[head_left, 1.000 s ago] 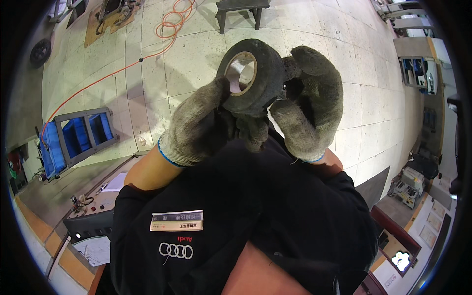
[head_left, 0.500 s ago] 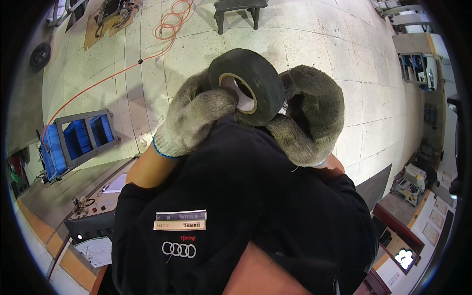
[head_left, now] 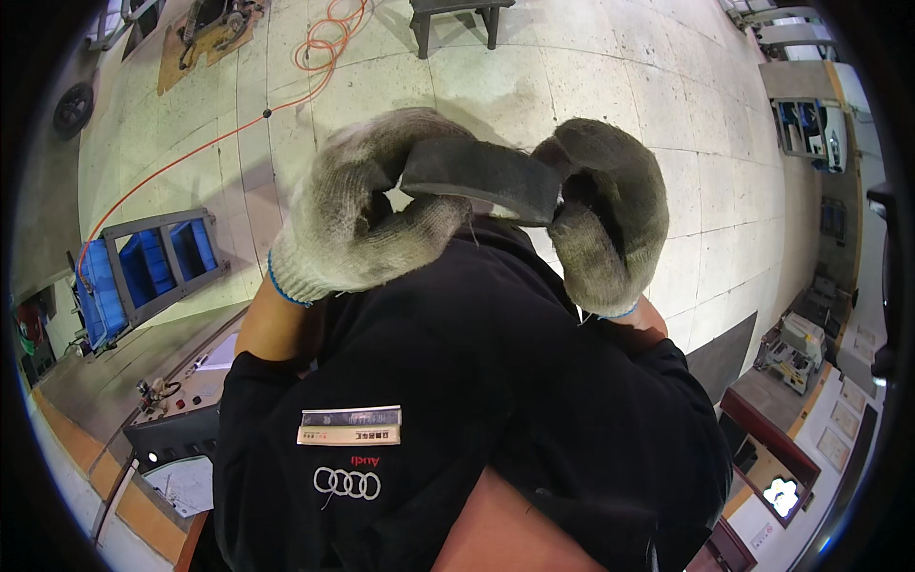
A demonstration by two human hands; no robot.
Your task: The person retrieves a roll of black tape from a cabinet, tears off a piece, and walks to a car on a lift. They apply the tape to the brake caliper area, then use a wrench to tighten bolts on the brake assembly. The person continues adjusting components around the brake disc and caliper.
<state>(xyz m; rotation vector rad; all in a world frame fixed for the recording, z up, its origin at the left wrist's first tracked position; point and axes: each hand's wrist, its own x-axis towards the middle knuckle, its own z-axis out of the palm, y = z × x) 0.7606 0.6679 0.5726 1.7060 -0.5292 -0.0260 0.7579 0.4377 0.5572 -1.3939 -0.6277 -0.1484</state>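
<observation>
Both my hands wear grey, soiled knit gloves. In front of my chest is a roll of black tape (head_left: pixel 481 174), its outer side facing up so that the hole is mostly hidden. My left hand (head_left: pixel 367 210) is closed round the left part of the roll, with fingers over the far side and thumb on the near side. At the roll's right end, my right hand (head_left: pixel 615 214) is curled, its fingertips and thumb pinching at the edge. Whether a loose tape end lies between them cannot be made out.
A dark stool (head_left: pixel 462 19) stands on the tiled floor ahead. An orange hose (head_left: pixel 191 162) runs along the left floor, coiled at its far end. A blue-and-grey frame (head_left: pixel 157 262) and a bench with papers (head_left: pixel 181 486) are at left. A wheel (head_left: pixel 73 110) lies far left.
The tape roll has turned from showing its side and hole to showing its outer surface. My left hand has rolled with it, its fingers now over the far side. My right hand stays at the right end.
</observation>
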